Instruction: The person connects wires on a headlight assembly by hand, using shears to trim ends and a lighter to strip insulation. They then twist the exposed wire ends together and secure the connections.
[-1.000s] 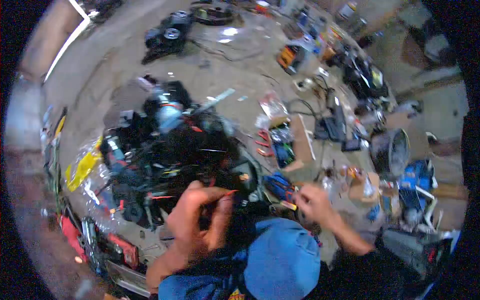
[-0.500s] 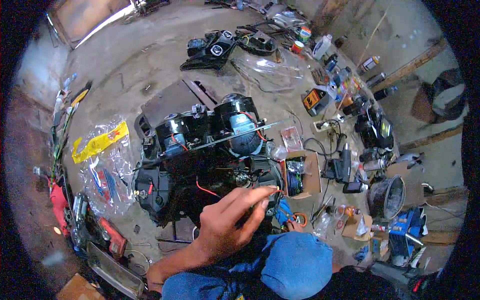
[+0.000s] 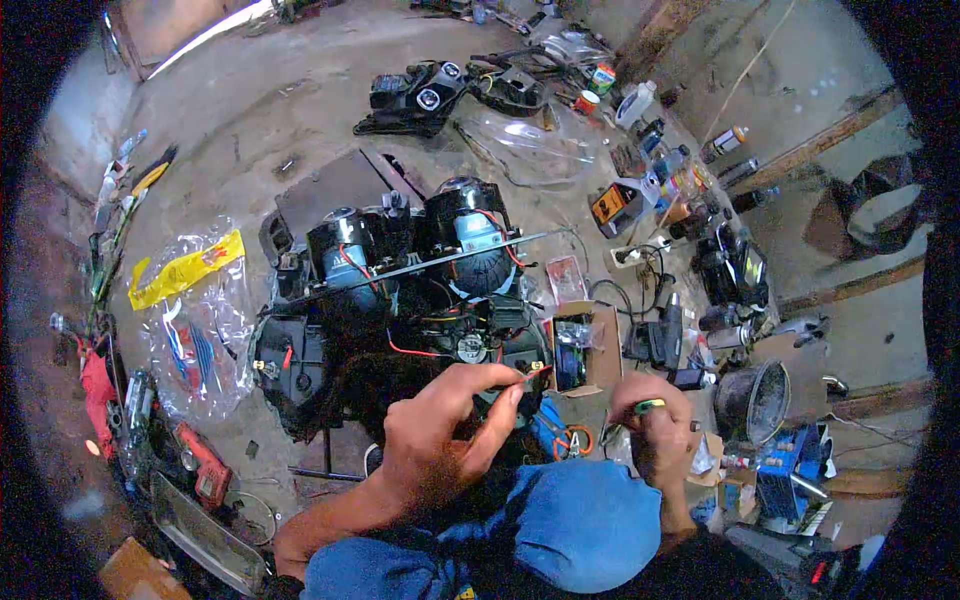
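My left hand (image 3: 430, 430) reaches over the near side of a black headlight assembly (image 3: 300, 350). Its thumb and index finger pinch the end of a thin wire (image 3: 538, 371), partly red. Two round projector lenses (image 3: 478, 240) with blue-grey labels stand on the assembly, and a loose red wire (image 3: 410, 351) curves out below them. To the right, my right hand (image 3: 665, 425) is closed around a small object with a yellow-green end (image 3: 648, 405); most of it is hidden by the fingers. Pliers with orange handles (image 3: 578, 440) lie between the hands, close to my blue-clothed knee (image 3: 590, 520).
An open cardboard box (image 3: 602, 350) holds dark parts right of the assembly. Beyond it lie a black heat-gun-like tool (image 3: 668, 335), a metal pot (image 3: 755, 400) and several bottles. Clear plastic with a yellow strip (image 3: 190, 270) is on the left; another headlight (image 3: 410, 95) sits farther back.
My right hand has risen from beside the pliers to the right, with a small yellow-green-ended object in it. My left hand still pinches the wire, slightly further left. The view has shifted a little.
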`<state>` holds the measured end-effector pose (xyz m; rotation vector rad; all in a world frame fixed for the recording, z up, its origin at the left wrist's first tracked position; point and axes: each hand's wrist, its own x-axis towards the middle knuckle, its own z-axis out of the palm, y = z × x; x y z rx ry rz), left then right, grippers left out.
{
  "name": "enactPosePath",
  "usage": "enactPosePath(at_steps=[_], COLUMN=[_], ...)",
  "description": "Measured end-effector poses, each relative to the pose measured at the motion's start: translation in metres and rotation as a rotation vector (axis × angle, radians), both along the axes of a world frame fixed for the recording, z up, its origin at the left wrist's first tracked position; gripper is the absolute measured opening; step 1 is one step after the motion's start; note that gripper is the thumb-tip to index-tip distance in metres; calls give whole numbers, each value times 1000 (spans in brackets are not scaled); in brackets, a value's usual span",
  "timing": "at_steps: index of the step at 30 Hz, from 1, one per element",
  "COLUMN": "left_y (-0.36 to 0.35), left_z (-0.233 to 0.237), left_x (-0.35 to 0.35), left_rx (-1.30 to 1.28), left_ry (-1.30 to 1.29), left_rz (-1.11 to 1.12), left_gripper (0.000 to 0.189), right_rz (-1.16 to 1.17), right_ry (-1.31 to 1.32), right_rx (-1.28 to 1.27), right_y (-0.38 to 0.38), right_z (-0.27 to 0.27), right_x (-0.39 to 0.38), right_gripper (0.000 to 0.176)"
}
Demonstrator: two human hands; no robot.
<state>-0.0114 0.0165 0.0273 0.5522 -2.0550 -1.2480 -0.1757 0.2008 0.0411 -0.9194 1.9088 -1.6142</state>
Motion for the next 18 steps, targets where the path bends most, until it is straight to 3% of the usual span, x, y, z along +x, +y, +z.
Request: enactPosePath(at_steps=[6, 8, 10, 11, 18], left_y=[7, 9, 10, 10, 11], left_z=[1, 3, 5, 4, 6], left_x=[-1, -1, 1, 1, -1], left_rx=[-55, -68, -98, -79, -48], left_ry=[27, 23, 5, 13, 13], left_rz=[19, 13, 0, -6, -22], left_gripper=[21, 20, 19, 19, 19], right_rz=[264, 115, 73, 110, 141], right_ry=[-358, -312, -519, -742, -536], right_rx=[170, 271, 210, 95, 120], right_y=[-38, -41, -41, -43, -50], right_z=[7, 5, -4, -11, 4], right_x=[12, 27, 31, 28, 35], right_gripper=[42, 41, 41, 42, 43])
